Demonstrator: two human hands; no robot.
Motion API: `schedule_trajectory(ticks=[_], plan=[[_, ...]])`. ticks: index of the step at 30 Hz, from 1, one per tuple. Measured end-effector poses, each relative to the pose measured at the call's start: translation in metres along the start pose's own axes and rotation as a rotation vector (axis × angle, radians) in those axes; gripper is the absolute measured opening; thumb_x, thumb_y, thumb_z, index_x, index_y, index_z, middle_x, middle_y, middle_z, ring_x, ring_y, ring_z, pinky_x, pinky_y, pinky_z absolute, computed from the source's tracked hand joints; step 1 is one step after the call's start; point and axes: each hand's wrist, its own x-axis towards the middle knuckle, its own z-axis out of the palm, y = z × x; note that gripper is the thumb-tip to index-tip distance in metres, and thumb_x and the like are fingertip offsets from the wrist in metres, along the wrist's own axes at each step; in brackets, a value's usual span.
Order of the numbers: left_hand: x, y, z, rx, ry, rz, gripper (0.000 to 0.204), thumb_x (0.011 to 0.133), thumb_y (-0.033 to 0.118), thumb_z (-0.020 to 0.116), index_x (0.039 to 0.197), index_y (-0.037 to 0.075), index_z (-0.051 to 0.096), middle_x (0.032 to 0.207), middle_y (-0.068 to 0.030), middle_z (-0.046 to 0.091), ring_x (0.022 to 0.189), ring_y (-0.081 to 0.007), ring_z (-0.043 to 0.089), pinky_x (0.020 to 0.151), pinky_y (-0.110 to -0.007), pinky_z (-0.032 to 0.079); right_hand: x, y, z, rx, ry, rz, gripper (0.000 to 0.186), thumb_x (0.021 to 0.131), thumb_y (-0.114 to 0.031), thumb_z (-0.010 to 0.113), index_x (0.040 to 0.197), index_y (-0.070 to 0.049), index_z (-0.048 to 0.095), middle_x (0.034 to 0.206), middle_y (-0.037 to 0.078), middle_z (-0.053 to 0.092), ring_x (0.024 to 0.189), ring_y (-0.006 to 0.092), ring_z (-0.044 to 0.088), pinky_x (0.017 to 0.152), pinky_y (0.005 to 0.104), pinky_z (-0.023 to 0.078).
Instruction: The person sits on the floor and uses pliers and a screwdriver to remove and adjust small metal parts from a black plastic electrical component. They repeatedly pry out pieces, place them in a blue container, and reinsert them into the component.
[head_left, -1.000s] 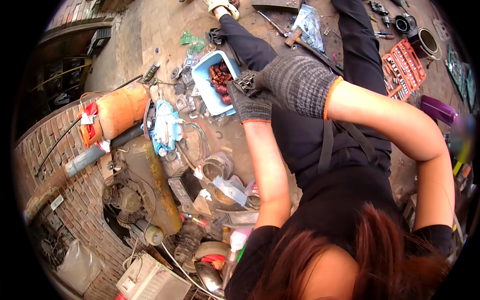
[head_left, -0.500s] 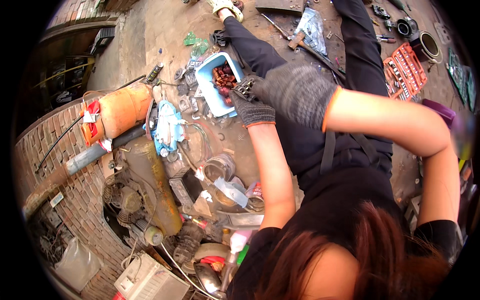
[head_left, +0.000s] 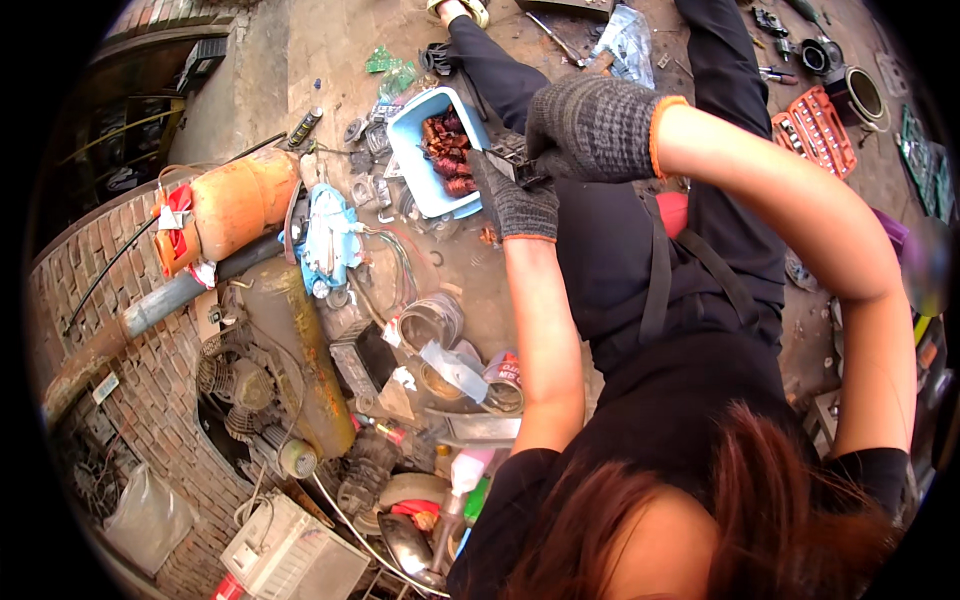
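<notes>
Between the two gloved hands, held over the person's lap, sits a small dark metal part (head_left: 515,160), and everything else is best placed from that grip. Her left hand (head_left: 518,200), in a dark grey knit glove, is clenched around the part from below, seemingly to steady it, while the right hand (head_left: 590,125), in a lighter grey glove with an orange cuff, closes over it from above, fingers curled down onto its upper side; what exactly the right fingers pinch is hidden by the glove. Holding the piece up off the ground this way keeps it clear of the clutter and lets both wrists bear on it. Just beyond the grip, to its left, lies a light blue tray (head_left: 415,165) with reddish copper-coloured pieces (head_left: 447,155) piled in it, close enough to be reached without shifting. Farther left of the grip rest an orange gas cylinder (head_left: 235,205) and a rusty compressor tank (head_left: 290,350) against the brick wall (head_left: 130,390), with open tins (head_left: 432,320) and scrap nearer the left elbow. To the right of the grip, well apart, a red socket set (head_left: 815,130) lies open on the concrete floor (head_left: 330,60).
</notes>
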Motion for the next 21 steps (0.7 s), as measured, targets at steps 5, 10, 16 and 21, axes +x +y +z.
schedule_trajectory(ticks=[5, 10, 16, 21], plan=[[-0.006, 0.002, 0.001, 0.091, -0.020, -0.063, 0.048, 0.094, 0.052, 0.037, 0.118, 0.013, 0.052, 0.109, -0.0094, 0.060, 0.092, -0.0265, 0.060, 0.073, -0.044, 0.052, 0.008, 0.001, -0.023, 0.018, -0.047, -0.098, 0.024, 0.074, -0.021, 0.062, 0.088, -0.004, 0.073, 0.074, 0.016, 0.068, 0.067, 0.0302, 0.065, 0.067, 0.0387, 0.051], [0.002, 0.001, -0.007, 0.102, -0.068, -0.115, 0.048, 0.095, 0.053, 0.031, 0.112, 0.013, 0.051, 0.099, -0.0078, 0.059, 0.081, -0.0251, 0.057, 0.063, -0.043, 0.048, 0.027, 0.016, -0.031, 0.163, -0.281, -0.022, 0.027, 0.077, -0.023, 0.063, 0.089, -0.001, 0.071, 0.069, 0.012, 0.067, 0.060, 0.0203, 0.064, 0.059, 0.0339, 0.050], [0.006, -0.012, -0.018, 0.076, -0.071, -0.082, 0.045, 0.093, 0.052, 0.042, 0.107, 0.010, 0.053, 0.091, -0.0100, 0.062, 0.070, -0.0266, 0.059, 0.057, -0.039, 0.052, 0.033, 0.033, -0.032, 0.282, -0.488, 0.045, 0.029, 0.080, -0.026, 0.062, 0.089, 0.000, 0.071, 0.065, 0.009, 0.066, 0.055, 0.0149, 0.061, 0.056, 0.0308, 0.049], [0.011, -0.015, -0.007, 0.023, -0.035, -0.006, 0.054, 0.091, 0.058, 0.043, 0.116, 0.011, 0.052, 0.101, -0.0083, 0.061, 0.086, -0.0253, 0.059, 0.066, -0.039, 0.052, 0.032, 0.061, 0.005, 0.387, -0.372, 0.036, 0.028, 0.081, -0.028, 0.062, 0.087, -0.002, 0.071, 0.063, 0.008, 0.065, 0.052, 0.0136, 0.059, 0.055, 0.0301, 0.048]])
